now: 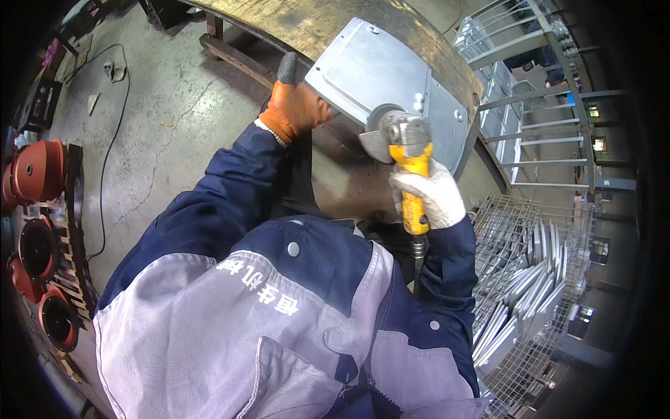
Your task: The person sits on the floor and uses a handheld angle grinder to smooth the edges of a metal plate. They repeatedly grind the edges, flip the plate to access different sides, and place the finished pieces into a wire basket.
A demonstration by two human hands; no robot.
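A flat grey metal panel (380,66) with a raised face and small round bosses lies at the edge of a wooden table. My left hand (294,105), in an orange glove with a grey thumb, holds the panel's near left edge; its thumb sticks up and the fingertips are hidden under the panel. In a white glove, my right hand (434,192) is wrapped round the yellow body of an angle grinder (413,157). The grinder's disc and guard are at the panel's near edge; whether the disc touches the metal I cannot tell.
The worn wooden table (293,17) reaches away beyond the panel. On the right stand a metal rack (530,105) and a wire basket (499,237) holding several grey plates (527,286). Red round castings (38,171) sit on pallets at left, near a black cable (115,140) on the floor.
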